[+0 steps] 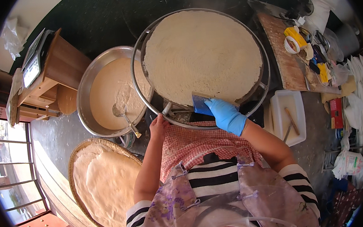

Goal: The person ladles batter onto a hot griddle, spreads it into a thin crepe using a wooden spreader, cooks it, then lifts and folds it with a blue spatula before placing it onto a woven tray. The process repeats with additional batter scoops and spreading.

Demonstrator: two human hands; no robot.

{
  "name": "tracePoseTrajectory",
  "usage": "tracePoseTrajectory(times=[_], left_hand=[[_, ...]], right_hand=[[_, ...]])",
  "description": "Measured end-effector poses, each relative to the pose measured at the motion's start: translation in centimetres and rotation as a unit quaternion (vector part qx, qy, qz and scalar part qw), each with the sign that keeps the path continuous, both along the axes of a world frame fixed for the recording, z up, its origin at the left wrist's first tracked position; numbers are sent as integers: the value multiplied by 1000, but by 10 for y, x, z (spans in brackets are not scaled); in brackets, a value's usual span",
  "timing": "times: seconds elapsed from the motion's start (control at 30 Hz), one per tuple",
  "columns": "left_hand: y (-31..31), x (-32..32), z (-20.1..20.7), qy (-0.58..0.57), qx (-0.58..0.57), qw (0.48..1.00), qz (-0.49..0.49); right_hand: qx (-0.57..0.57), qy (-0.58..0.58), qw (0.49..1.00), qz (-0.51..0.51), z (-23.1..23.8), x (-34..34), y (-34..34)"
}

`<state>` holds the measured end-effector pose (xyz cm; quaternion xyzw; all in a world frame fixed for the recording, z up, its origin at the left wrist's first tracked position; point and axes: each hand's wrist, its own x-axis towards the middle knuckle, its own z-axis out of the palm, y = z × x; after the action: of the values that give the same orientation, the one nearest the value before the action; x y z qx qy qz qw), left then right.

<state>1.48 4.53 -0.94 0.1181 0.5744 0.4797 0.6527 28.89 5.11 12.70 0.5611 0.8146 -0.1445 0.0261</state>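
Right hand, blue-gloved, closed around a blue scraper set on the near edge of the thin crepe covering the round griddle, frame centre-top. Left hand, bare, fingers curled on the griddle's rim, lower centre. Batter basin with ladle at left; woven tray of finished crepes lower left.

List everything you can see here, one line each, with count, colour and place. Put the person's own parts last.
griddle: one, round, dark, metal-ringed, top centre
flatbread: one, pale tan, covering the griddle
scraper: one, blue, at flatbread's near edge
batter basin: one, silver, beige batter, left of griddle
ladle: one, metal, in the batter
woven tray: one, brown, lower left, stacked pale flatbreads
white tub: one, right of griddle
scale: one, upper left
left hand: bare, on the ring
right hand: blue glove, gripping scraper
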Motion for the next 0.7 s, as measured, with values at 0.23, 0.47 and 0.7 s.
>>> tracePoseTrajectory(times=[0.23,0.47,0.7], left_hand=[[-4,6,-8,-23,27,997,-67],[-45,56,-8,-52,22,996,-68],[-59,71,15,-83,-44,976,-198]], right_hand=[[86,56,958,-268,25,110,48],[57,47,993,-87,1,58,61],[150,80,974,-148,8,88,90]])
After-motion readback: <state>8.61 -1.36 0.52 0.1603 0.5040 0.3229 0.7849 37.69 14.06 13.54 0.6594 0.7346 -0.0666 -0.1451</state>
